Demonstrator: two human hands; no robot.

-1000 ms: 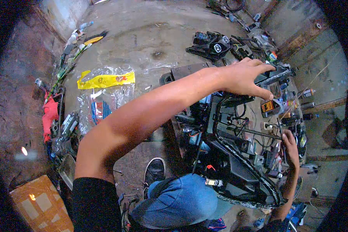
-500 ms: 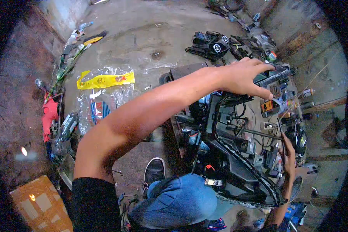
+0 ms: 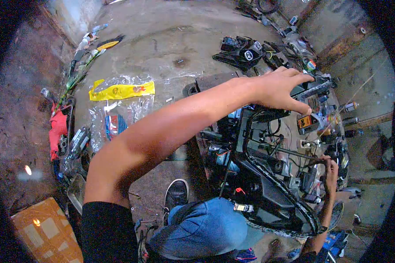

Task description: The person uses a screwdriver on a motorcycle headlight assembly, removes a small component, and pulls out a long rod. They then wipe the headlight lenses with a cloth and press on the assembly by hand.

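Note:
A large black plastic housing [image 3: 267, 193], apparently a vehicle headlamp shell, lies tilted against my jeans-covered knee [image 3: 206, 223], with pale ragged sealant along its rim. Across its upper end reaches my left hand [image 3: 278, 90], fingers and thumb spread; the contact under the palm is hidden. On the far right my right hand [image 3: 330, 173] is closed at the end of a long thin screwdriver-like tool [image 3: 296, 153], whose shaft points left toward the housing. Its tip is hard to make out. An orange-and-black box [image 3: 304, 122] sits just below my left thumb.
Another black lamp unit [image 3: 243, 52] lies on the floor beyond my left hand. Clear plastic packaging with a yellow strip [image 3: 123, 90] is at left. A taped cardboard box [image 3: 46, 232] stands at lower left. Loose tools, wires and bottles [image 3: 351, 106] crowd the right side.
My right hand's fingers, stretched upward before, are now bent around the tool's end. A thin dark stick above that hand no longer shows. My left hand stays at the housing's upper end.

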